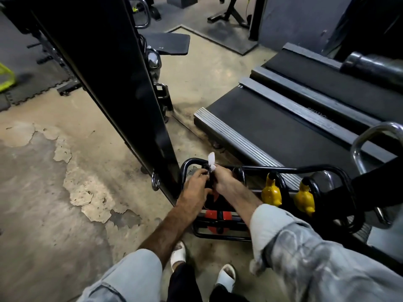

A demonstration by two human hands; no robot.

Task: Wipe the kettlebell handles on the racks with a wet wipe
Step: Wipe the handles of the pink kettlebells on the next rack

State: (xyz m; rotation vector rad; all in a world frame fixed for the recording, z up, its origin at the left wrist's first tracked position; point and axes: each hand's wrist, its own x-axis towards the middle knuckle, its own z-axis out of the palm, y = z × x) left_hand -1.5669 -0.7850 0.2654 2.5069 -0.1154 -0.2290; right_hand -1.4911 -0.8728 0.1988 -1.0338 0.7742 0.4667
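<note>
Underfoot, peeling concrete floor (65,182); both hands (209,182) clamped on black kettlebell handle (206,168)

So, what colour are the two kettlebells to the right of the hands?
Yellow, with black handles; the head view shows them on the rack.

1. Pale, washed-out denim sleeves (305,253), pushed up off both forearms.
2. Bare hands (196,184), no rings or watch visible.
3. Dark trousers (183,282).
4. White open-toed slides (226,275) on both feet.
</note>
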